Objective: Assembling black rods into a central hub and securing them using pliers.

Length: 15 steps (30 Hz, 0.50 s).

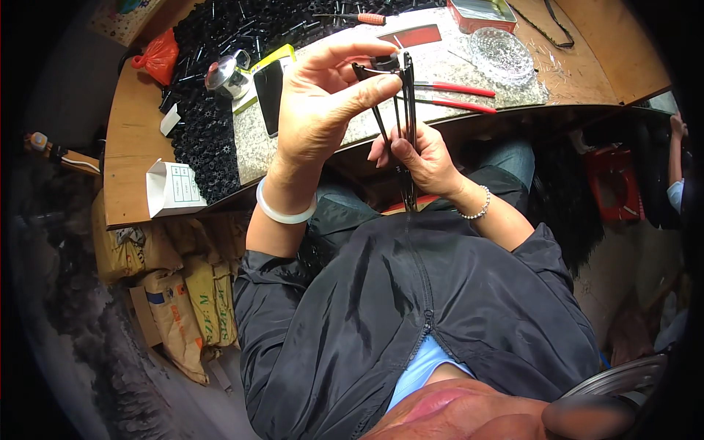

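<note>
My left hand [330, 95] is raised over the table's front edge, thumb and fingers closed around the top of what looks like a black umbrella frame [408, 110]. A short dark piece at that top is partly covered by the fingers. Lower down, my right hand [424, 158] is closed around the thin black ribs, whose lower ends hang in front of my jacket. One rib slants out to the left from the rest of the bundle. Behind the frame, red-handled pliers [458, 89] lie on a speckled stone slab [253, 158].
Many small black parts [209, 136] cover the table's left and back. Around the slab are a phone [270, 99], a metal canister [229, 77], a glass dish [502, 57], a screwdriver [359, 18] and a white box [174, 189]. Sacks [176, 315] stand below left; another person's arm [676, 150] shows right.
</note>
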### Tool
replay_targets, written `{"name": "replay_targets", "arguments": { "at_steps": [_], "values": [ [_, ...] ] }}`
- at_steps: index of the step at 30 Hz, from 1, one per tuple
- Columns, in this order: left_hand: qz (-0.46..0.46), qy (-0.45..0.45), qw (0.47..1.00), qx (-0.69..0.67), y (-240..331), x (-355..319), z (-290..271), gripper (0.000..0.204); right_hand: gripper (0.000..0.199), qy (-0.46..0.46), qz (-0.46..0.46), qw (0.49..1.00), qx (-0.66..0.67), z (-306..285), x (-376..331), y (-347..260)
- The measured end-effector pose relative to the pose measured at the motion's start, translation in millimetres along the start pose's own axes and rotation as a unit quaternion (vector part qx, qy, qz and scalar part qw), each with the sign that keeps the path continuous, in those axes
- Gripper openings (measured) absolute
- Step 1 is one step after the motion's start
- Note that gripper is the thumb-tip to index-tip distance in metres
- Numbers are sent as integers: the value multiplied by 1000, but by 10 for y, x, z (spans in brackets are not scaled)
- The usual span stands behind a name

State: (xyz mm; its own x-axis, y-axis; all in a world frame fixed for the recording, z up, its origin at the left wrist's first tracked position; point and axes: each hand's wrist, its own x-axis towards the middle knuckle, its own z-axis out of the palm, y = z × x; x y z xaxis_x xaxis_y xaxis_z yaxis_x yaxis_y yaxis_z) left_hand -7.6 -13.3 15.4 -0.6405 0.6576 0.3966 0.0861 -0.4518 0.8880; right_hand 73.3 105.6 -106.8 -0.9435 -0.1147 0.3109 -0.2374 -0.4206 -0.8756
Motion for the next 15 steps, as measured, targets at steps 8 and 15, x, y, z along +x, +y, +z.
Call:
{"name": "replay_targets", "arguments": {
  "at_steps": [8,15],
  "values": [
    [67,4,994,92,40,-34,39,27,27,-23,-23,999,-37,34,33,-185],
    [24,34,998,50,63,-69,102,32,24,16,-74,997,-6,17,133,-388]
  ]
}}
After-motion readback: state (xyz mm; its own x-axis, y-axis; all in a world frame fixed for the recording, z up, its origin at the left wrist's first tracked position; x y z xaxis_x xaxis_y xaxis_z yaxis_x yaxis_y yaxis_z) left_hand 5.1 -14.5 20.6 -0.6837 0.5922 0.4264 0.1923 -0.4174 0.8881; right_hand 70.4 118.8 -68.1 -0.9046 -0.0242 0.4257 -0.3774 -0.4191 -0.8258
